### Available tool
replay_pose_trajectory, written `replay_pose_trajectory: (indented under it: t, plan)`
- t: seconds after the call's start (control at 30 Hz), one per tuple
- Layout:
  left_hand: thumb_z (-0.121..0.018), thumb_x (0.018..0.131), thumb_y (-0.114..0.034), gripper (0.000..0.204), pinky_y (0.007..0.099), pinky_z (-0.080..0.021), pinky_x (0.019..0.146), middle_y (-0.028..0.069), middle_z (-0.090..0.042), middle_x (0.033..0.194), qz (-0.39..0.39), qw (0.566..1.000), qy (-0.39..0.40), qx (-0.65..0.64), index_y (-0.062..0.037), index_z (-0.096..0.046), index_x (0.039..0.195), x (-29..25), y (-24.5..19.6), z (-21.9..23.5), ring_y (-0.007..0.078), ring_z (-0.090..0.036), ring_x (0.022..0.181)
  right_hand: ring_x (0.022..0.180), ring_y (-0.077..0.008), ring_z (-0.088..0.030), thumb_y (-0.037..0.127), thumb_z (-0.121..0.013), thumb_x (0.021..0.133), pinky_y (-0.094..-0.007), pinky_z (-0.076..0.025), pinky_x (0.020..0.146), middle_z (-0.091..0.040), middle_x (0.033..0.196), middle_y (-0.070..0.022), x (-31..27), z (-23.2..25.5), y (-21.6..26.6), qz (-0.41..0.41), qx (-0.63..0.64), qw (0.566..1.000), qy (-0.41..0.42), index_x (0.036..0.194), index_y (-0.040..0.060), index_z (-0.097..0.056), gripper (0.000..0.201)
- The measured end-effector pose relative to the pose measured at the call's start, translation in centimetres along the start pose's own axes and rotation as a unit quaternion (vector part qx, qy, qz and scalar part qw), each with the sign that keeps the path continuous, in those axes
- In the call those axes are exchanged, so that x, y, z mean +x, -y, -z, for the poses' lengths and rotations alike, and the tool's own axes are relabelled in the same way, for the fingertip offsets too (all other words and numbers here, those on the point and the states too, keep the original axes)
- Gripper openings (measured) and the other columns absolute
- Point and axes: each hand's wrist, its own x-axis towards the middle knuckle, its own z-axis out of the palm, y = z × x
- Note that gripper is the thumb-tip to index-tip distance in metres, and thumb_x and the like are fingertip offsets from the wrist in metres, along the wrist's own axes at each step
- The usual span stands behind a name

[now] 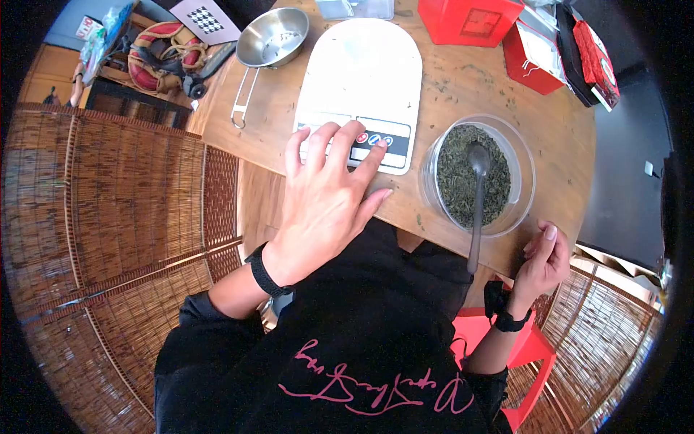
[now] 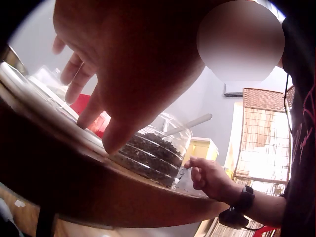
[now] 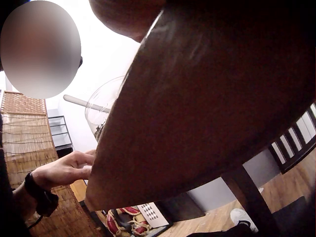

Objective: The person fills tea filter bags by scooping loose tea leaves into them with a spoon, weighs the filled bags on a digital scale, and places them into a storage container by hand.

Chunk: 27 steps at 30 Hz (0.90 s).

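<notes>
My left hand (image 1: 322,192) spreads over the front of a white kitchen scale (image 1: 361,72), its index fingertip at the button (image 1: 387,141) on the right of the dark control strip. Its thumb points out to the right past the scale's front edge. Beside the scale sits a round clear tub (image 1: 526,163) of dried green leaves (image 1: 455,170). A grey spoon (image 1: 478,195) lies in the leaves, its handle jutting over the near rim. Close to the table edge, my right hand (image 1: 547,260) hangs loosely curled and holds nothing. Only part of it shows in the right wrist view.
A metal strainer (image 1: 271,40) with a wire handle stands left of the scale. Red boxes (image 1: 470,22) and a clear container (image 1: 354,9) are at the back. Leaf crumbs dot the wooden table (image 1: 434,94). A red stool (image 1: 535,354) is below right, woven screens (image 1: 130,188) at left.
</notes>
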Motion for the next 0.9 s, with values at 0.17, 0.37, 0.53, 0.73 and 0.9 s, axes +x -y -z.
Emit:
replay_pose_trajectory:
  t: [0.17, 0.37, 0.53, 0.73, 0.9]
  plan:
    - [-0.079, 0.085, -0.034, 0.051, 0.0558, -0.03, 0.112, 0.0129, -0.051, 0.136, -0.005, 1.0, -0.002, 0.005, -0.0111, -0.069, 0.129, 0.1, -0.1, 0.0, 0.035, -0.044, 0.129, 0.056, -0.0064, -0.051, 0.017, -0.062, 0.105, -0.0224, -0.04, 0.052, -0.064, 0.073, -0.0033, -0.2, 0.1, -0.2, 0.0, 0.009, 1.0, -0.006, 0.091, -0.0018, -0.07, 0.025]
    - [-0.079, 0.084, -0.032, 0.05, 0.0559, -0.029, 0.112, 0.0118, -0.052, 0.133, -0.01, 1.0, -0.016, 0.011, -0.0098, -0.069, 0.127, 0.0, -0.1, -0.2, 0.0339, -0.045, 0.128, 0.068, -0.0135, -0.056, 0.024, -0.065, 0.101, -0.0252, -0.043, 0.055, -0.059, 0.08, -0.0069, 0.2, 3.9, -0.4, 0.041, 0.108, 0.99, -0.081, 0.085, 0.0032, -0.061, 0.027]
    - [-0.08, 0.083, -0.03, 0.046, 0.054, -0.031, 0.111, 0.0118, -0.054, 0.127, -0.018, 0.999, -0.032, -0.006, -0.009, -0.072, 0.123, 0.3, -0.1, -0.3, 0.0326, -0.048, 0.124, 0.078, -0.0103, -0.054, 0.04, -0.06, 0.097, -0.0291, -0.041, 0.074, -0.064, 0.092, 0.0054, 2.4, 8.6, 14.1, 0.276, 0.258, 0.923, -0.069, 0.106, 0.02, -0.069, 0.024]
    - [-0.081, 0.082, -0.029, 0.045, 0.0512, -0.033, 0.109, 0.0124, -0.056, 0.123, -0.016, 0.998, -0.055, -0.037, -0.0074, -0.074, 0.121, 0.4, -0.1, -0.2, 0.0325, -0.049, 0.121, 0.062, -0.0019, -0.049, 0.04, -0.058, 0.101, -0.0194, -0.04, 0.063, -0.059, 0.081, 0.0146, 3.0, 11.3, 20.3, 0.411, 0.327, 0.836, 0.156, 0.114, 0.0261, -0.067, 0.021]
    - [-0.08, 0.083, -0.029, 0.046, 0.051, -0.033, 0.109, 0.0131, -0.056, 0.124, -0.009, 0.996, -0.053, -0.064, -0.007, -0.073, 0.123, 0.0, 0.4, -0.2, 0.0325, -0.049, 0.122, 0.058, 0.0, -0.049, 0.017, -0.061, 0.098, -0.0186, -0.042, 0.062, -0.055, 0.073, 0.0126, 3.4, 9.4, 21.3, 0.423, 0.392, 0.795, 0.187, 0.103, 0.0213, -0.064, 0.008]
